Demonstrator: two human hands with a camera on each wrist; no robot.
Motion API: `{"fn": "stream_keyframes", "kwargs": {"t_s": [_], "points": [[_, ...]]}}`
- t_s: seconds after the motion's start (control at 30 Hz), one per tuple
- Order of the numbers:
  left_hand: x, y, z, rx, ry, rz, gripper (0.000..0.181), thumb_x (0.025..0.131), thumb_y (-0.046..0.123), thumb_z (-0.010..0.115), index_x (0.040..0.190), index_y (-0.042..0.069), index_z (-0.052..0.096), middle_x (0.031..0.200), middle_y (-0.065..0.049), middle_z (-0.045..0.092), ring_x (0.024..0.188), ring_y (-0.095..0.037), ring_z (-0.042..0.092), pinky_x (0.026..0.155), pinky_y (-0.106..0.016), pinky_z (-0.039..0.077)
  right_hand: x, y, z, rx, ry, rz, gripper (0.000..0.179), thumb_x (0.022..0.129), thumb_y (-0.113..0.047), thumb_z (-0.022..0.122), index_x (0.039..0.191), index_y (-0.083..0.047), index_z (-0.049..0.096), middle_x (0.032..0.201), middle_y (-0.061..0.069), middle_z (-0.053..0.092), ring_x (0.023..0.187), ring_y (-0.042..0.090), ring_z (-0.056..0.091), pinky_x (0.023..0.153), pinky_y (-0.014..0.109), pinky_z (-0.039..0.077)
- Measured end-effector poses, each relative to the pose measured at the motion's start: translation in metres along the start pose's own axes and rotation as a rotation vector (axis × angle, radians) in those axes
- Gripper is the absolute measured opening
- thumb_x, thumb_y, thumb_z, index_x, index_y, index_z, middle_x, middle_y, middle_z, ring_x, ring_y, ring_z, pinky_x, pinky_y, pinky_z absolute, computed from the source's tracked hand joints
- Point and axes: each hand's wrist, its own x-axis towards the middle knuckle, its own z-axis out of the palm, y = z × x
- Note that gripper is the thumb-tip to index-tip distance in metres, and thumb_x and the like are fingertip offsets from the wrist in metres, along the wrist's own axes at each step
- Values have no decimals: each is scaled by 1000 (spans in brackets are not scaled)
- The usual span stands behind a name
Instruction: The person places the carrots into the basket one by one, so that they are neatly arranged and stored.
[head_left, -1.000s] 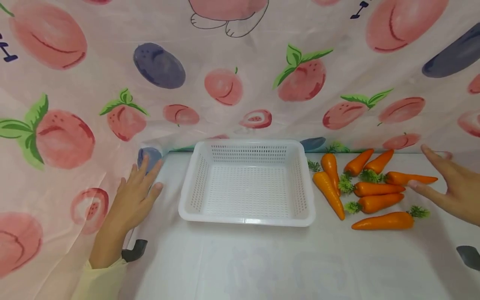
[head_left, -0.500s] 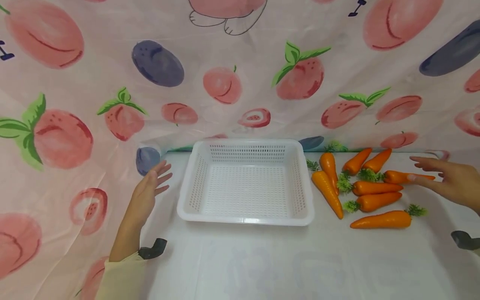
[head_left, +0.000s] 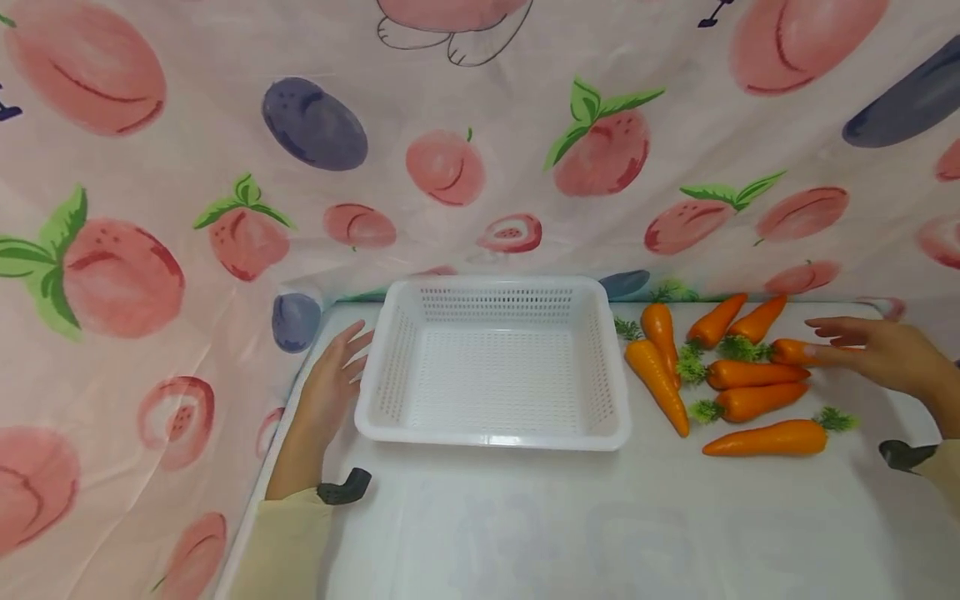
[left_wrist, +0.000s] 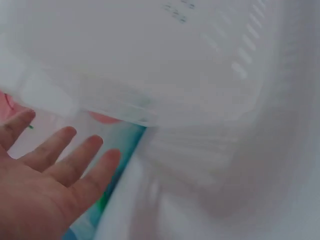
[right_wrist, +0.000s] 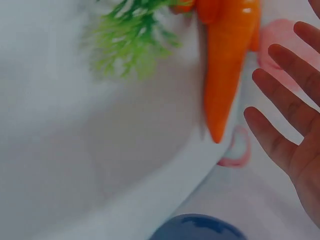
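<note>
A white perforated plastic basket [head_left: 491, 442] stands on the table, with nothing in it. My left hand [head_left: 330, 392] is beside its left wall, fingertips close to the rim; in the left wrist view the fingers [left_wrist: 82, 160] are straight and spread below the basket's side [left_wrist: 125, 65]. To the right of the basket lie several orange carrots [head_left: 765, 439] with green leafy tops. My right hand [head_left: 888, 354] hovers over the far right carrot [head_left: 787, 352], covering part of it. In the right wrist view the fingers [right_wrist: 280, 100] are extended and apart from the carrot [right_wrist: 225, 75], holding nothing.
Behind the basket and carrots rises a cloth [head_left: 450, 100] printed with peaches and other fruit; it also covers the left side. A white sheet covers the table [head_left: 525, 525]. Black wrist-worn pieces [head_left: 345, 486] show at both sleeves.
My left hand has moved right to the basket's side and turned from palm down to edge-on. The right hand has come left and inward over the carrots. Basket and carrots stay put.
</note>
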Motion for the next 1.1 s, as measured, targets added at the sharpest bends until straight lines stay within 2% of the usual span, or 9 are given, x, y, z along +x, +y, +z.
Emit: {"fn": "stream_keyframes", "kwargs": {"t_s": [0.1, 0.2, 0.37, 0.43, 0.63, 0.8, 0.87, 1.03, 1.1], "points": [[6, -11, 2, -104, -35, -15, 55, 110, 46, 32, 161, 25, 28, 164, -8, 32, 148, -28, 36, 114, -41, 38, 5, 5, 3, 15, -33, 20, 97, 93, -69, 57, 149, 9, 37, 138, 44, 42, 116, 62, 43, 84, 76, 38], [11, -22, 2, -191, -77, -7, 51, 111, 36, 26, 162, 28, 23, 163, -5, 32, 142, -21, 42, 106, -33, 44, 9, 9, 6, 16, -41, 31, 99, 92, -71, 56, 148, 9, 39, 140, 45, 41, 117, 63, 41, 88, 79, 35], [11, -35, 7, -263, -166, 18, 52, 111, 34, 21, 163, 36, 17, 167, -1, 26, 143, -20, 39, 107, -32, 42, 12, 14, 8, 20, -61, 39, 100, 91, -74, 55, 148, 7, 41, 143, 46, 36, 119, 63, 36, 94, 81, 28], [11, -37, 10, -259, -176, 28, 53, 110, 36, 24, 162, 39, 18, 169, 1, 22, 146, -21, 35, 109, -33, 41, 14, 16, 10, 17, -62, 35, 99, 91, -74, 55, 147, 7, 42, 142, 46, 37, 119, 64, 35, 95, 81, 27], [9, -36, 15, -278, -143, 7, 56, 106, 33, 37, 159, 46, 24, 169, 4, 23, 149, -26, 31, 108, -36, 39, 17, 26, 17, 32, -66, 50, 99, 90, -74, 57, 141, 10, 47, 139, 46, 40, 118, 63, 36, 95, 79, 27], [6, -36, 15, -274, -166, 14, 59, 106, 28, 34, 161, 43, 20, 171, 7, 18, 154, -25, 22, 113, -36, 33, 18, 34, 25, 62, -115, 120, 104, 90, -77, 53, 138, 14, 46, 136, 45, 40, 117, 61, 34, 97, 78, 27], [5, -36, 15, -266, -176, 23, 59, 106, 27, 34, 162, 42, 19, 171, 9, 17, 156, -22, 18, 116, -36, 29, 18, 37, 28, 72, -125, 124, 103, 91, -75, 52, 138, 16, 44, 135, 46, 39, 115, 61, 35, 97, 78, 28], [5, -37, 15, -257, -180, 19, 62, 105, 26, 35, 162, 44, 17, 172, 13, 13, 159, -22, 12, 122, -46, 17, 20, 40, 34, 76, -98, 56, 93, 96, -65, 56, 133, 20, 46, 128, 46, 47, 109, 57, 45, 94, 74, 35], [5, -37, 15, -261, -174, 11, 65, 104, 24, 34, 162, 44, 14, 172, 12, 11, 159, -25, 11, 121, -49, 17, 22, 40, 35, 71, -90, 28, 90, 96, -63, 57, 132, 19, 47, 125, 45, 50, 106, 55, 49, 91, 72, 39]]}}
